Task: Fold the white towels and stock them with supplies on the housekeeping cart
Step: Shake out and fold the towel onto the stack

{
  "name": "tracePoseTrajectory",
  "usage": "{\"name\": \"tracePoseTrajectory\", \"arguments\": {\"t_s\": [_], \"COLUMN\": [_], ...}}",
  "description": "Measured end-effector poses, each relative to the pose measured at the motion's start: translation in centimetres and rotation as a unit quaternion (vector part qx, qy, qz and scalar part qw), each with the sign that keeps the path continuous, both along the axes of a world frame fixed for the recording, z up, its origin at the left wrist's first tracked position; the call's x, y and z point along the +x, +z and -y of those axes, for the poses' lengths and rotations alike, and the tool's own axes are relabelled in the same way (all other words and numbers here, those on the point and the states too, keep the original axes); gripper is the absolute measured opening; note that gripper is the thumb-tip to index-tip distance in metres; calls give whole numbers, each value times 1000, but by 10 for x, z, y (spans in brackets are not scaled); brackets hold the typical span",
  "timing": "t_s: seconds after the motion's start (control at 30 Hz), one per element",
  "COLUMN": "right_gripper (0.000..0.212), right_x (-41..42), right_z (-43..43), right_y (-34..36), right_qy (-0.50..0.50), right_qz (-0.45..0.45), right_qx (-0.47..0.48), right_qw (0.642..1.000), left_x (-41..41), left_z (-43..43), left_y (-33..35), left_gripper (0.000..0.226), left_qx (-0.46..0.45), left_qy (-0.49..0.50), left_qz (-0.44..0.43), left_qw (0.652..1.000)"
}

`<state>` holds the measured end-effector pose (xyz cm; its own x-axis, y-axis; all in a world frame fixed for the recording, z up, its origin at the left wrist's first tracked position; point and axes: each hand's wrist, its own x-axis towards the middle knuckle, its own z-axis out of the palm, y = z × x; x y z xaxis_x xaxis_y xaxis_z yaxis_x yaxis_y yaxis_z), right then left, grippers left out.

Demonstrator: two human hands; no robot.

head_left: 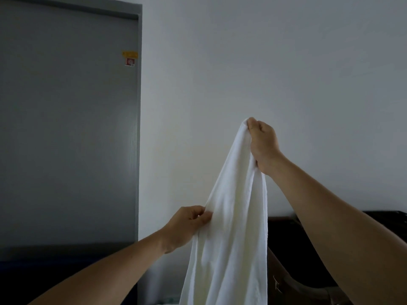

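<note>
White cloth is hanging in front of me in the head view: I am holding the towel [231, 216] up against the wall [286, 62], unfolded, with its length dropping out of the bottom of the picture. My right hand [263, 144] is pinching its top corner high up, thumb and fingers closed on the fabric. My left hand [187, 225] is pinching the left edge lower down, so both hands are clamped on the one towel and set well apart. I am judging that I am finding the edges to spread it, so folding is only starting: no crease is showing, and no folded towel or stack is appearing anywhere. A dark shape [374, 221] is sitting low on the right behind the towel, and I cannot tell whether it is the cart; no supplies are showing. A grey door [66, 128] is standing to the left. By my reckoning nearly everything is waiting to be done: folding this towel and any others, then stocking the cart.
</note>
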<state>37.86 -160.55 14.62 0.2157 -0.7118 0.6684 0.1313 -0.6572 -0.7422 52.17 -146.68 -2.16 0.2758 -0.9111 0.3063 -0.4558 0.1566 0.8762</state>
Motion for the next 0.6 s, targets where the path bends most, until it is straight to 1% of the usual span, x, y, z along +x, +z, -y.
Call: {"name": "tracePoseTrajectory", "arguments": {"t_s": [0.1,0.27,0.4,0.6], "right_gripper": [44,45,44,45], "right_x": [-5,-15,-26,-39], "right_z": [5,14,22,35], "right_y": [5,10,11,7], "right_qy": [-17,-45,-64,-87], "right_qz": [13,35,29,27], "right_qx": [-7,-7,-25,-4], "right_qw": [1000,998,997,996], "left_x": [14,39,58,73], "left_z": [-4,-4,-7,-11], "left_y": [-15,-38,-37,-35], "left_gripper": [31,26,18,13], "left_qx": [20,70,44,20], "left_qy": [6,35,55,43], "left_qz": [-13,30,20,17], "left_qw": [1000,996,997,999]}}
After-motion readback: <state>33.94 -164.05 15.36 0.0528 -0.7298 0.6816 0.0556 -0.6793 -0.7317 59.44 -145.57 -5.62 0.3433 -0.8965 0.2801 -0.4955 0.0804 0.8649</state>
